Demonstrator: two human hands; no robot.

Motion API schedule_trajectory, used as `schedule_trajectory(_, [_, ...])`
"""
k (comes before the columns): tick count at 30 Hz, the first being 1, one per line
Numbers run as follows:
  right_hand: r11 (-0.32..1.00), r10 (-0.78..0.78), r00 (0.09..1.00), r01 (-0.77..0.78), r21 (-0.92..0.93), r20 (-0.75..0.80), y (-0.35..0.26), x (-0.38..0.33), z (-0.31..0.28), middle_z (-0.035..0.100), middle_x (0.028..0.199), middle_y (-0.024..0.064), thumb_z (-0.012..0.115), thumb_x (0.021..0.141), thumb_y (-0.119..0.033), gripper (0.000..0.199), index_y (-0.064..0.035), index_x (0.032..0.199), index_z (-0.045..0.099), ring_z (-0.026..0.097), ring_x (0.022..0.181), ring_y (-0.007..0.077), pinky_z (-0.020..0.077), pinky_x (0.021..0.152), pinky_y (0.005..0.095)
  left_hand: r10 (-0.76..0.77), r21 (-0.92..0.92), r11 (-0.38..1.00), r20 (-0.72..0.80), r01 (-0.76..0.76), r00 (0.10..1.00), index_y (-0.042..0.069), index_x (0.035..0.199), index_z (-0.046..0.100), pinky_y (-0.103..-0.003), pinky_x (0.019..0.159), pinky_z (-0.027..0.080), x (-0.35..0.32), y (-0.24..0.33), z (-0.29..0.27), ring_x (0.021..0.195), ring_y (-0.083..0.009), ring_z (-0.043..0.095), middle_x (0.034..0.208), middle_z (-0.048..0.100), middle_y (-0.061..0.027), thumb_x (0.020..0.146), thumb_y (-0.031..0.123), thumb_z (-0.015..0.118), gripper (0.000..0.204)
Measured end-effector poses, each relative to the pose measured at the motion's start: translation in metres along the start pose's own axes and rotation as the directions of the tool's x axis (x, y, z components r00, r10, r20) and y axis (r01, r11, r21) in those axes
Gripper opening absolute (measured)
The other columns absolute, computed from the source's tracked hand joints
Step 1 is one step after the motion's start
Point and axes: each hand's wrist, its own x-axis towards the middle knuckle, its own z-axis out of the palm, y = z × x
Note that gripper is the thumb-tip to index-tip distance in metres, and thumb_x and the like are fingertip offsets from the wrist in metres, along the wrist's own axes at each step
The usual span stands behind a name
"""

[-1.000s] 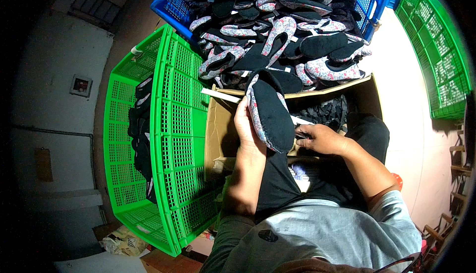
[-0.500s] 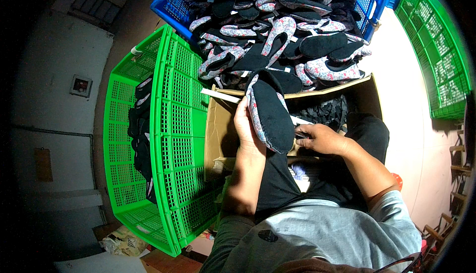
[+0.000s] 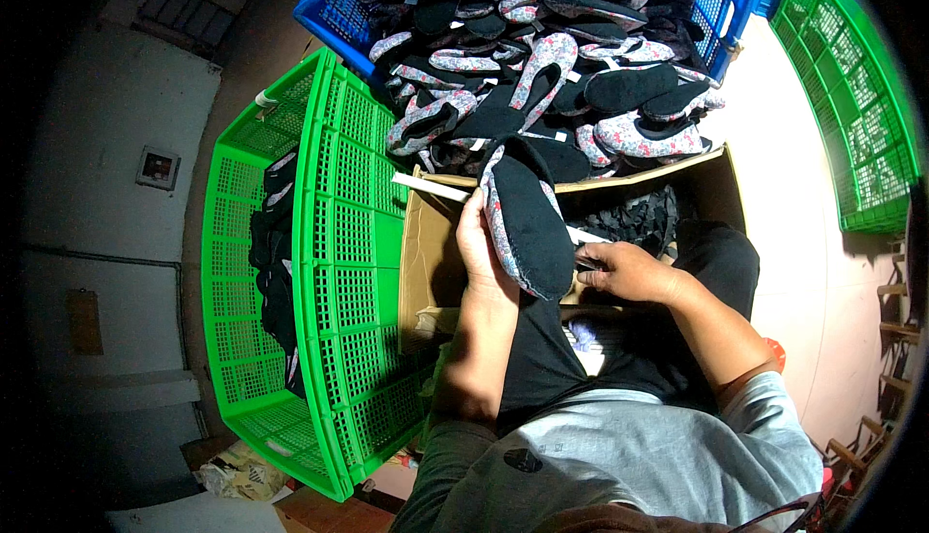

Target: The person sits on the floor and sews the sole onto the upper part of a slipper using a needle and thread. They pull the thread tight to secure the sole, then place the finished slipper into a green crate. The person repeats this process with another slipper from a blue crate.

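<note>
A slipper (image 3: 532, 228) with a black sole and a floral-print side is held by my left hand (image 3: 474, 247), fingers wrapped along its left edge and the sole facing up. Close to the slipper's lower right edge, my right hand (image 3: 634, 272) has its fingers curled together. A small dark thing seems to be in them, too hidden to name. Behind the slipper, a white strip (image 3: 431, 186) lies across an open cardboard box (image 3: 421, 262). Black scraps (image 3: 634, 221) fill part of that box.
Beyond the box stands a blue crate (image 3: 334, 5) heaped with floral and black slippers (image 3: 629, 88). A green crate (image 3: 356, 243) at my left has several dark slippers (image 3: 276, 281) in it. Another green crate (image 3: 842, 97) is at the far right.
</note>
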Motion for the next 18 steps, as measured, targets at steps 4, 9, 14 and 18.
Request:
schedule_trajectory(4, [1.000, -0.011, 1.000, 0.011, -0.004, 0.006, -0.0009, 0.0003, -0.0011, 0.069, 0.089, 0.0110, 0.065, 0.097, -0.018, 0.029, -0.0047, 0.123, 0.061, 0.063, 0.075, 0.0181, 0.0529, 0.075, 0.0341, 0.000, -0.003, 1.000, -0.007, 0.000, 1.000, 0.006, 0.115, 0.068, -0.043, 0.090, 0.056, 0.0006, 0.0000, -0.0012, 0.097, -0.0286, 0.070, 0.109, 0.072, -0.0126, 0.099, 0.036, 0.049, 0.039])
schedule_trajectory(9, [1.000, -0.013, 1.000, 0.013, 0.010, 0.006, 0.0000, 0.0001, -0.0006, 0.069, 0.089, 0.0110, 0.065, 0.097, -0.018, 0.029, -0.0044, 0.123, 0.061, 0.063, 0.075, 0.0178, 0.0531, 0.074, 0.0341, 0.017, 0.016, 1.000, -0.002, -0.017, 1.000, 0.006, 0.115, 0.068, -0.043, 0.089, 0.057, 0.0021, -0.0010, -0.0027, 0.097, -0.0282, 0.070, 0.109, 0.072, -0.0124, 0.099, 0.036, 0.049, 0.039])
schedule_trajectory(14, [1.000, -0.018, 1.000, 0.018, 0.018, 0.000, 0.0005, 0.0000, -0.0001, 0.069, 0.088, 0.0109, 0.065, 0.097, -0.017, 0.029, -0.0043, 0.122, 0.061, 0.063, 0.075, 0.0178, 0.0531, 0.074, 0.0342, 0.015, 0.008, 1.000, -0.001, -0.015, 1.000, 0.006, 0.114, 0.068, -0.043, 0.089, 0.056, 0.0014, -0.0007, -0.0025, 0.096, -0.0279, 0.070, 0.108, 0.072, -0.0121, 0.099, 0.037, 0.049, 0.039])
schedule_trajectory(18, [1.000, -0.009, 1.000, 0.009, 0.019, 0.001, -0.0010, -0.0002, -0.0005, 0.068, 0.088, 0.0108, 0.065, 0.097, -0.017, 0.028, -0.0043, 0.122, 0.061, 0.063, 0.076, 0.0180, 0.0531, 0.075, 0.0343, 0.018, -0.002, 1.000, 0.002, -0.018, 1.000, 0.006, 0.112, 0.069, -0.042, 0.089, 0.056, 0.0030, -0.0009, -0.0045, 0.096, -0.0277, 0.070, 0.107, 0.072, -0.0120, 0.099, 0.037, 0.049, 0.039])
